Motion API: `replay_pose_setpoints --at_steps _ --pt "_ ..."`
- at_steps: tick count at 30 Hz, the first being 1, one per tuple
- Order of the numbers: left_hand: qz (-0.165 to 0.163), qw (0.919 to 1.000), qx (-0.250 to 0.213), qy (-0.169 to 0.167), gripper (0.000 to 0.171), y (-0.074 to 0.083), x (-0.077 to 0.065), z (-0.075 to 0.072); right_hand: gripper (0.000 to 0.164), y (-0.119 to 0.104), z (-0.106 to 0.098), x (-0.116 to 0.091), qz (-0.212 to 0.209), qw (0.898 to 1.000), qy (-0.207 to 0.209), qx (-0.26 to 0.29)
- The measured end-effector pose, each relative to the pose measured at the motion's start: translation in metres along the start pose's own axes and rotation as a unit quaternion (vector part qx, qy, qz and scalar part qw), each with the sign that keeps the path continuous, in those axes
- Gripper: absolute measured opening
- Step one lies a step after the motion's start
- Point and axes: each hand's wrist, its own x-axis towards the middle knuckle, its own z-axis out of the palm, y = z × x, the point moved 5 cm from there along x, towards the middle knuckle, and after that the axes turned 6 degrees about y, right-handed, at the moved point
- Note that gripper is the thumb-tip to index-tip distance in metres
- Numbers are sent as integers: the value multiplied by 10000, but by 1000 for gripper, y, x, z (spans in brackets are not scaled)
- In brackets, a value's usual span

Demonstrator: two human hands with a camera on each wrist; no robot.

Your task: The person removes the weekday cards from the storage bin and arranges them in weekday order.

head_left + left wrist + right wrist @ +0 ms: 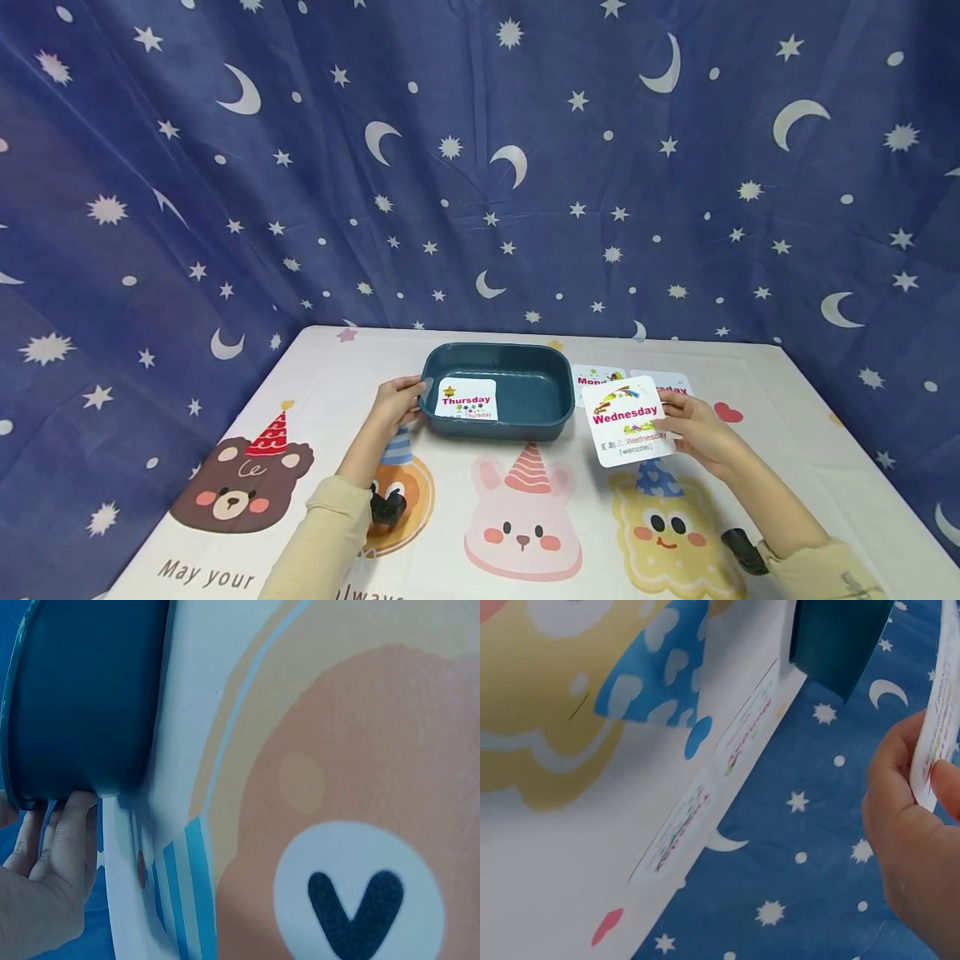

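A dark teal plastic bin (pixel 532 429) stands on the table, with a "Thursday" card (pixel 467 398) inside at its left end. My left hand (pixel 395 404) grips the bin's left end; in the left wrist view its fingers (pixel 71 832) press against the bin wall (pixel 82 697), the thumb near the rim. Right of the bin, my right hand (pixel 701 429) pinches a white "Wednesday" card (pixel 626 429) by its right edge, raised above the table. The right wrist view has this card (pixel 936 712) nearly edge-on, between thumb and fingers.
Behind the held card lie a "Monday" card (pixel 597 377) and another card (pixel 663 381), its word partly covered. The white tablecloth (pixel 300 392) carries printed cartoon animals. A blue curtain (pixel 450 208) with moons and stars hangs behind the table's far edge.
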Motion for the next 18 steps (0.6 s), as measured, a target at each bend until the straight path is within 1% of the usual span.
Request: replay_pose_setpoints --at_steps 4,11,16,18 --pt "-32 10000 7 1 39 -2 0 1 63 4 -10 -1 109 9998 133 -96" --pt "-32 10000 -12 16 39 -1 0 2 66 9 -24 -5 38 9994 297 -192" --pt "-7 10000 -51 -17 38 -2 0 2 63 17 -40 -8 8 9982 566 -207" --pt "-13 10000 -63 -32 38 -3 0 3 62 23 -47 -8 44 9975 699 -134"
